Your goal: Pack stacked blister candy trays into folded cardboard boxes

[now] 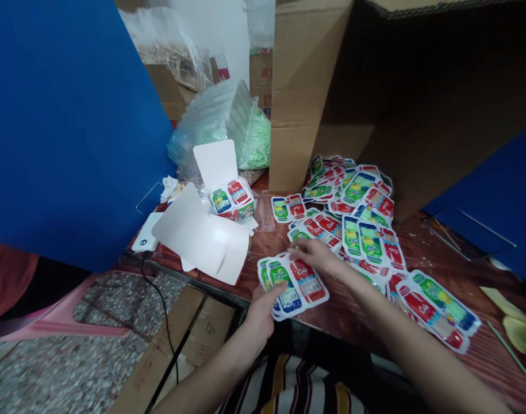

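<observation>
My left hand [265,310] grips a few overlapping flat packets [303,282] at their lower left, thumb on top. Each packet pairs a green Sprite bottle shape with a red Cola one. At the top edge of these packets, the fingers of my right hand [310,253] are bent together and touch it. Beyond my right hand spreads a heap of similar packets [361,190]. To the left stands a small box [234,207] with its white lid raised and packets showing at its top. White card sheets [202,236] lie beside it.
A large cardboard box [295,98] stands open behind the heap. Blue panels [73,126] rise on both sides. Clear plastic trays [215,115] lean at the back. A white device [146,233] with a black cable [161,299] sits at the table's left edge, near a pink stool [85,316].
</observation>
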`<state>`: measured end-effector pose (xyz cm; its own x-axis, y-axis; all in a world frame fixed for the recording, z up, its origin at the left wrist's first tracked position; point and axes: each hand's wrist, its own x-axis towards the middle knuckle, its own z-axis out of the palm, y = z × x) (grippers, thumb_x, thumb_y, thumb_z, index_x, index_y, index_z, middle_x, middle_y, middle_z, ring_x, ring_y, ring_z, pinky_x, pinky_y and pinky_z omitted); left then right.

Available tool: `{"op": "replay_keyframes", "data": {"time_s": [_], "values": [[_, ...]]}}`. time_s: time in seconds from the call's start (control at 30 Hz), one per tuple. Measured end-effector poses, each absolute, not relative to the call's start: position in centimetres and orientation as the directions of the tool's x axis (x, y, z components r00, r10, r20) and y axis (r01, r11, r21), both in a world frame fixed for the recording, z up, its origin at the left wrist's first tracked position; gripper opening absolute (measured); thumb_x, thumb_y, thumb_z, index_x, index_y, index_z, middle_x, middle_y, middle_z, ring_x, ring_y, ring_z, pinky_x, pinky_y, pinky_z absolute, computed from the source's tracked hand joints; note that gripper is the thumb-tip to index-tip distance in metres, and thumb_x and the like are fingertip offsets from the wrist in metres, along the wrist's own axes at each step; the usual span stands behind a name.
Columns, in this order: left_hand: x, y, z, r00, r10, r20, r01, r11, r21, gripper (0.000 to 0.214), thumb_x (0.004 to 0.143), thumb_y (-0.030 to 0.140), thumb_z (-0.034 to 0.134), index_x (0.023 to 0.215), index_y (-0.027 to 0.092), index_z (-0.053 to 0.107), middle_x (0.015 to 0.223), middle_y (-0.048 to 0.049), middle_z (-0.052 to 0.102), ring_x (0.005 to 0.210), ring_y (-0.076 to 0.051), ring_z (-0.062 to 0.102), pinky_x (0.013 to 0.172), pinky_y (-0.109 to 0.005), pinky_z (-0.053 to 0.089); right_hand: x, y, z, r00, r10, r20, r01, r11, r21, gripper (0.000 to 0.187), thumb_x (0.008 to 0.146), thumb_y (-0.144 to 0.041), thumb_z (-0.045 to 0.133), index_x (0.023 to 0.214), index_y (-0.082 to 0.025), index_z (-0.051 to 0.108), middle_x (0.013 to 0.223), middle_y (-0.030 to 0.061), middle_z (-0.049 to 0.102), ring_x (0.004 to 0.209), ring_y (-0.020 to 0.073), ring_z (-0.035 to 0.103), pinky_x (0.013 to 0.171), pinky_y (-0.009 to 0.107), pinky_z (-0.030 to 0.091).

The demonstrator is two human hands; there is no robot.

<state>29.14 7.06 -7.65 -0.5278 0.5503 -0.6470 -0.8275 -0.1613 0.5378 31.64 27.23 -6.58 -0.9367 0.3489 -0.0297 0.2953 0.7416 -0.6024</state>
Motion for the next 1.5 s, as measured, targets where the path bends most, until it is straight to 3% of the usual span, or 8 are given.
{"op": "replay_keyframes", "data": {"time_s": [0.23,0.43,0.73,1.0,1.23,1.37,1.43,1.5], "values": [[29.5,7.1,-8.5,-0.571,0.506,-0.646,-0.798,-0.158,0.582,0.05,0.046,0.018,0.085,0.092,0.01,0.068,0.085,-0.0124,0.076,0.072,-0.027,0.072,0.072,-0.039,0.057,23.5,33.0,-6.7,-0.647,0.744,0.166,0.627,0.643,-0.439,0.045,0.084,-0.037,0.058,0.116,-0.007,0.056,0.111,0.0265,0.063,0.112,0.0369,0.053,0.091,0.046,0.042],[29.4,7.0,-8.8,-0.577,0.518,-0.631,-0.784,-0.135,0.606,0.048,0.048,0.021,0.085,0.092,0.01,0.069,0.088,-0.0133,0.076,0.077,-0.027,0.072,0.075,-0.037,0.056,20.3,35.1,-7.1,-0.587,0.799,0.133,0.612,0.545,-0.573,0.06,0.071,-0.025,0.067,0.126,-0.008,0.049,0.1,0.0185,0.068,0.1,0.0307,0.062,0.085,0.04,0.048],[28.5,7.0,-8.5,-0.485,0.551,-0.68,-0.833,-0.054,0.55,0.044,0.05,0.014,0.084,0.091,0.007,0.07,0.086,-0.0146,0.076,0.073,-0.027,0.072,0.075,-0.04,0.056,28.8,34.6,-1.5,-0.734,0.641,0.223,0.185,0.504,-0.844,0.027,0.076,-0.035,0.063,0.095,-0.016,0.058,0.088,0.0032,0.068,0.077,0.0172,0.064,0.073,0.031,0.053],[26.6,7.4,-7.6,-0.343,0.648,-0.68,-0.823,0.142,0.55,0.041,0.051,0.009,0.083,0.09,0.008,0.072,0.085,-0.0148,0.076,0.075,-0.03,0.072,0.078,-0.042,0.055,39.4,27.1,-5.4,-0.944,0.284,0.169,-0.057,0.365,-0.929,0.008,0.089,-0.03,0.056,0.087,-0.022,0.054,0.11,0.01,0.069,0.124,0.0255,0.051,0.101,0.048,0.042],[26.1,7.6,-7.4,-0.242,0.636,-0.733,-0.866,0.2,0.459,0.037,0.072,0.038,0.072,0.096,0.009,0.072,0.089,-0.0146,0.076,0.079,-0.027,0.073,0.075,-0.038,0.057,40.5,26.7,-8.2,-0.982,-0.003,0.187,-0.143,0.655,-0.742,0.023,0.087,-0.006,0.041,0.078,-0.021,0.056,0.111,0.0072,0.07,0.135,0.0208,0.04,0.108,0.047,0.035],[26.9,7.7,-7.5,-0.365,0.614,-0.7,-0.78,0.208,0.59,0.042,0.054,0.016,0.084,0.094,0.009,0.071,0.085,-0.0141,0.076,0.072,-0.028,0.073,0.073,-0.039,0.057,40.4,26.5,-6.2,-0.985,-0.129,0.118,-0.173,0.817,-0.55,0.027,0.082,-0.004,0.048,0.091,-0.022,0.065,0.119,0.0044,0.067,0.137,0.0215,0.037,0.113,0.047,0.027],[27.3,7.7,-7.6,-0.412,0.594,-0.691,-0.751,0.208,0.627,0.043,0.049,0.007,0.082,0.09,0.008,0.07,0.08,-0.0136,0.076,0.068,-0.028,0.072,0.072,-0.04,0.058,40.8,27.0,-5.5,-0.987,-0.104,0.121,-0.147,0.888,-0.435,0.039,0.082,-0.003,0.047,0.11,-0.025,0.064,0.131,0.004,0.06,0.139,0.0218,0.033,0.114,0.047,0.024],[27.5,7.7,-7.6,-0.418,0.584,-0.696,-0.751,0.209,0.627,0.041,0.049,0.007,0.081,0.089,0.008,0.07,0.079,-0.0129,0.076,0.067,-0.028,0.072,0.072,-0.041,0.058,41.6,28.5,-5.5,-0.975,0.095,0.202,0.024,0.944,-0.328,0.046,0.086,-0.009,0.045,0.127,-0.026,0.056,0.14,0.0059,0.052,0.14,0.0242,0.032,0.114,0.05,0.024]]}}
